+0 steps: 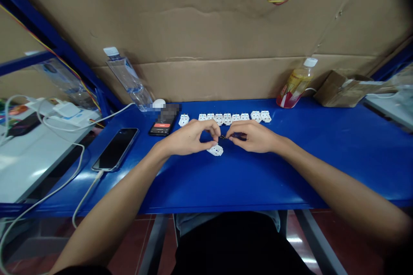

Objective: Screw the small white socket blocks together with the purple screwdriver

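Observation:
My left hand (pixel 196 136) is closed in a pinch just above a white plastic socket piece (pixel 215 150), which lies on the blue table near the thumb tip. What sits between those fingertips is too small to make out. Facing it, my right hand (pixel 253 136) pinches a small dark part with a brass-coloured tip (pixel 223 137). Its kind cannot be told. Behind both hands stands a row of similar white socket pieces (pixel 227 119), with one more (pixel 183 120) set apart at the row's left end.
A black phone (pixel 164 119) and a charging phone (pixel 115 149) lie to the left on the blue table (pixel 226 184). At the back are a clear bottle (pixel 130 79), a drink bottle (pixel 296 84) and a cardboard box (pixel 342 89). White cables (pixel 80 154) trail at the left.

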A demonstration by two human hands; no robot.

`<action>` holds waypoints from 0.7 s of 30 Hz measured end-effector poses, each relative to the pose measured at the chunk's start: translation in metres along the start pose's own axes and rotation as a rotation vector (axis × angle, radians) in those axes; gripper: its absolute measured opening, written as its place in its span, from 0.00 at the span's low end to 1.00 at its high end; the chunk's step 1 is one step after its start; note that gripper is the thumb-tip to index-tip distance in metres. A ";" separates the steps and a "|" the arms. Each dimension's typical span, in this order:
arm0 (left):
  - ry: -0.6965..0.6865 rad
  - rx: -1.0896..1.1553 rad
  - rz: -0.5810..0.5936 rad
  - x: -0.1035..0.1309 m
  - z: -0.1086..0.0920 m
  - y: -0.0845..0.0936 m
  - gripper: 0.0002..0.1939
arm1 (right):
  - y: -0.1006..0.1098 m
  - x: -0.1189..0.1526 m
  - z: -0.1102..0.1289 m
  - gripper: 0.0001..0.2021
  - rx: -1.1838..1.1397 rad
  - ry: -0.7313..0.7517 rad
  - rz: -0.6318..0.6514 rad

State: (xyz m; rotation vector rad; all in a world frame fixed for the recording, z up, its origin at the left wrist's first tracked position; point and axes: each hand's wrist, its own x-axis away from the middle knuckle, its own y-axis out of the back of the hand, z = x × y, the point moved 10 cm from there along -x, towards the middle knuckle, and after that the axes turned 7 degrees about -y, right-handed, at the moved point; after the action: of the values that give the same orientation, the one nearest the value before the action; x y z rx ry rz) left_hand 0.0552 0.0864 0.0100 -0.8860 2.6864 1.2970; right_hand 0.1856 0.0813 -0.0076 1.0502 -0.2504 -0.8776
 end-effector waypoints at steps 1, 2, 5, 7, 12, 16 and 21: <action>0.014 -0.006 -0.048 0.002 0.005 0.009 0.06 | 0.000 0.000 0.000 0.11 -0.003 -0.002 0.003; 0.042 -0.021 -0.092 0.004 0.012 0.018 0.07 | -0.001 0.000 0.000 0.11 -0.006 -0.005 0.006; 0.120 -0.096 -0.126 0.012 0.037 0.035 0.09 | -0.002 0.000 -0.001 0.12 -0.009 -0.010 0.015; 0.158 -0.149 -0.104 0.016 0.052 0.040 0.07 | -0.002 0.000 -0.001 0.12 -0.009 -0.006 0.015; 0.187 -0.182 -0.054 0.019 0.071 0.037 0.05 | -0.002 0.000 0.000 0.12 -0.015 0.001 0.017; 0.189 -0.208 -0.048 0.020 0.074 0.035 0.06 | -0.002 0.000 -0.001 0.12 -0.002 -0.011 0.008; 0.193 -0.215 -0.028 0.020 0.074 0.038 0.05 | -0.003 -0.001 -0.010 0.12 0.100 -0.075 0.001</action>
State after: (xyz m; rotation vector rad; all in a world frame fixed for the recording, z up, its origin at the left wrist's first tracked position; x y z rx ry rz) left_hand 0.0038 0.1493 -0.0166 -1.1210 2.6966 1.5952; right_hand 0.1889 0.0883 -0.0155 1.1112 -0.3608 -0.9125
